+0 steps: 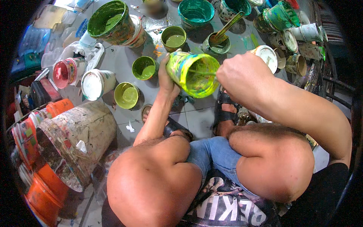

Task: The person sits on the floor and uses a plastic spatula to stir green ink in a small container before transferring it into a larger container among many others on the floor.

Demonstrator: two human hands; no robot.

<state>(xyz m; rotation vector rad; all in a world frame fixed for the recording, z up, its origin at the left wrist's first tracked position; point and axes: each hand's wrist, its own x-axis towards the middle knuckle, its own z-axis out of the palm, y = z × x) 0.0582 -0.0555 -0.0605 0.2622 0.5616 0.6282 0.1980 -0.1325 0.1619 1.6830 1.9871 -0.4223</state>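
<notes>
A paint-smeared container (180, 68) with a bright yellow-green rim is tilted, its mouth toward me. My left hand (168, 77) is wrapped around its left side. Closed into a fist at the mouth, my right hand (239, 73) grips a thin stick (203, 73) that reaches inside. The stick's far end is coated yellow-green, and its top is hidden in my fist. Small cups of olive-green paint stand close by: one cup (174, 44) beyond the container, another cup (138, 73) left of my hand, and a third cup (120, 99) nearer me.
A brush (227, 30) leans in a green-stained pot (211, 49). Farther off stand a large green bucket (101, 36) and a teal bucket (185, 22). White-lidded tubs (107, 80) and a big stained bucket (87, 125) line the left. More tubs (295, 41) crowd the right.
</notes>
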